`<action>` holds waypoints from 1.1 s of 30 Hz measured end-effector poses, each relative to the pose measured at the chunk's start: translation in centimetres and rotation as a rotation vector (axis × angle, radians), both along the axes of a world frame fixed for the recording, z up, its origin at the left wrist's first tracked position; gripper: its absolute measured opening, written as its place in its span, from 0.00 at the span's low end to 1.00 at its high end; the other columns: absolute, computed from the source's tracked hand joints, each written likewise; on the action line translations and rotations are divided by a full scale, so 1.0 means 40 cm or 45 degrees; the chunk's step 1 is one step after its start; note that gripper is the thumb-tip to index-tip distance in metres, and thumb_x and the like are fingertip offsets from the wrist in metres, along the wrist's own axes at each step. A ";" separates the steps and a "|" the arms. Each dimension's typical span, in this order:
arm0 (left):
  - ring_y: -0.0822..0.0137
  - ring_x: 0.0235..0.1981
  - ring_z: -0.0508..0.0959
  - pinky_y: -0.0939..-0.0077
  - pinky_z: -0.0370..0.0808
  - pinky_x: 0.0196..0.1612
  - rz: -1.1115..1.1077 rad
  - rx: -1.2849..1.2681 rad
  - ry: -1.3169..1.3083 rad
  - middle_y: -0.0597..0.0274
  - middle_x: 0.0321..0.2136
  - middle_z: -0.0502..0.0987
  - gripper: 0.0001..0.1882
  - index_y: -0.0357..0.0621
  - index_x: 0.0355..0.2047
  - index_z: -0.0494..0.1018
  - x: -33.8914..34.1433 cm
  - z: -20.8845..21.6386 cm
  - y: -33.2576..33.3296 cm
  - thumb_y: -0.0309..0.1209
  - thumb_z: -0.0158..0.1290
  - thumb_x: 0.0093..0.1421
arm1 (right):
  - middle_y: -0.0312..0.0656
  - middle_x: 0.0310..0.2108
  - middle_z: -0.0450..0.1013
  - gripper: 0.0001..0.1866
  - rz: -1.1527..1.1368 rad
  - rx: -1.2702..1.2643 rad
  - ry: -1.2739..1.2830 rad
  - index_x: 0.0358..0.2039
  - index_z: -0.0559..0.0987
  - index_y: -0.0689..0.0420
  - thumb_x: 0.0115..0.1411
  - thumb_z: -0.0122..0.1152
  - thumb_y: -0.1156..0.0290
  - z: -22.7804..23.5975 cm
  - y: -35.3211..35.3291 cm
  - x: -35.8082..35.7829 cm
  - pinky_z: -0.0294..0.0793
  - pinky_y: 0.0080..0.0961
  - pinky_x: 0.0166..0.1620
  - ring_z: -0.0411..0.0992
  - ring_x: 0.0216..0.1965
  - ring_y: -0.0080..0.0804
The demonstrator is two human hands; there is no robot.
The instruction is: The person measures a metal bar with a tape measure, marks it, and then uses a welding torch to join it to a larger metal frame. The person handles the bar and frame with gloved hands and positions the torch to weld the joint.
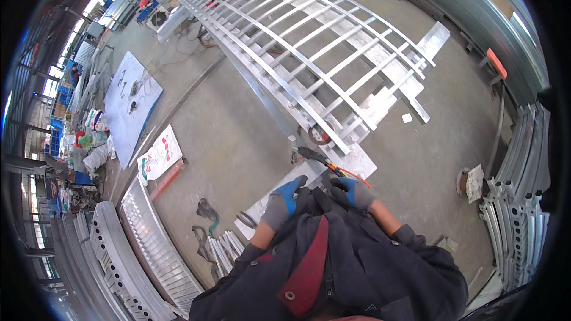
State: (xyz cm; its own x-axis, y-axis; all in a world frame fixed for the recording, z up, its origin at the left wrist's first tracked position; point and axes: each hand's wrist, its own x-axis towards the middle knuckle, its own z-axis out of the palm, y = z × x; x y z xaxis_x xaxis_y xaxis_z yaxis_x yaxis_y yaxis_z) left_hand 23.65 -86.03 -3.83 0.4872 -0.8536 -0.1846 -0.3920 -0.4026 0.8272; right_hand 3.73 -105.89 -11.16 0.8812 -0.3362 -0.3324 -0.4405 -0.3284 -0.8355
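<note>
My left hand [284, 203], in a grey and blue work glove, is at the front of my dark jacket [357, 249]. Its fingers curl in against the dark cloth, and what they grip, if anything, is hidden. My right hand [355, 193], gloved the same way, is bent inward at the other side of the jacket front, its fingertips partly lost against the dark fabric. Just beyond the hands lies a black-handled tool [311, 154] with red and yellow cables. A long silver metal frame [321, 74] with many crossbars stretches away ahead, resting on flat metal supports.
Left of me lie a white sack [159, 156], a ribbed metal panel [157, 252] and dark straps [206, 209]. A pale sheet [131, 104] with small tools is farther left. Stacked metal profiles [517, 202] and an orange-topped stand [496, 63] are to the right.
</note>
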 end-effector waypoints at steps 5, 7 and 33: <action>0.60 0.50 0.84 0.66 0.81 0.53 0.033 0.000 0.074 0.46 0.52 0.83 0.23 0.35 0.61 0.75 -0.012 -0.017 0.004 0.32 0.58 0.68 | 0.54 0.50 0.80 0.28 -0.009 0.079 0.002 0.59 0.79 0.52 0.67 0.57 0.46 -0.002 -0.002 -0.010 0.77 0.45 0.53 0.79 0.51 0.53; 0.59 0.51 0.84 0.66 0.81 0.54 0.068 0.009 0.087 0.45 0.52 0.83 0.23 0.33 0.60 0.74 -0.018 -0.017 0.003 0.31 0.58 0.68 | 0.53 0.52 0.80 0.29 -0.028 0.052 0.071 0.60 0.79 0.52 0.66 0.57 0.47 0.008 -0.004 -0.016 0.77 0.42 0.55 0.79 0.52 0.52; 0.55 0.46 0.85 0.64 0.80 0.51 0.078 0.031 0.075 0.44 0.49 0.84 0.21 0.35 0.58 0.77 -0.039 -0.016 -0.006 0.32 0.58 0.67 | 0.52 0.57 0.78 0.31 -0.045 0.175 0.155 0.63 0.77 0.54 0.67 0.57 0.47 0.034 -0.006 -0.030 0.74 0.38 0.62 0.77 0.57 0.50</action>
State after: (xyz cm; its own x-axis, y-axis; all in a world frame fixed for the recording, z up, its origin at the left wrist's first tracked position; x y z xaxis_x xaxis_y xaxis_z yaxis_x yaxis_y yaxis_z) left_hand 22.09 -86.27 -4.48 0.5261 -0.8174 -0.2347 -0.3173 -0.4447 0.8376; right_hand 2.55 -106.12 -9.78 0.8200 -0.3104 -0.4809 -0.5505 -0.1974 -0.8112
